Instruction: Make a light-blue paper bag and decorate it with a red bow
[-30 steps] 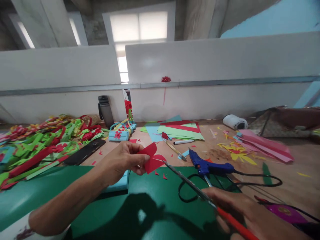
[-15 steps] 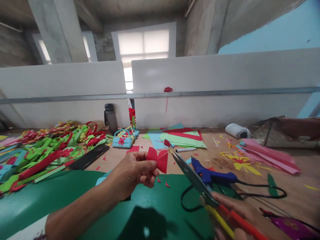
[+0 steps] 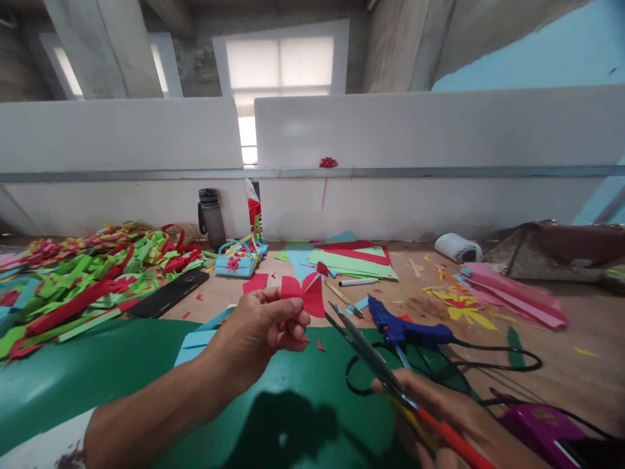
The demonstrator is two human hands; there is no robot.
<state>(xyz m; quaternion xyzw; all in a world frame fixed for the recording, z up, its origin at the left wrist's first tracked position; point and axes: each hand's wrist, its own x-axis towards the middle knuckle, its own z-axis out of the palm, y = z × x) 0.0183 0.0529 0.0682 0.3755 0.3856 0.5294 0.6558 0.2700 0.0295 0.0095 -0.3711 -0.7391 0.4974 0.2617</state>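
Pinched between the thumb and fingers of my left hand (image 3: 266, 329) is a red paper cutout (image 3: 312, 298) with rounded lobes and a slit at the top. My right hand (image 3: 439, 410), at the lower right, is wrapped around the red and yellow handles of a pair of scissors (image 3: 364, 352). The scissors' blades stand slightly apart, with their tips just to the right of the paper and not touching it. Small red scraps (image 3: 321, 346) lie below the cutout on the green mat (image 3: 161, 391).
Behind the scissors lies a blue glue gun (image 3: 405, 329) with its black cord. Coloured sheets (image 3: 351, 262), a pen (image 3: 359, 282) and a small blue paper bag (image 3: 236, 263) sit farther back. Green and red paper pieces (image 3: 97, 280), a phone (image 3: 168, 294) and a bottle (image 3: 211, 218) are at left.
The scissors have drawn away from the red paper, down and to the right, and their blades have closed somewhat. My left hand still holds the paper. The view has tilted slightly.
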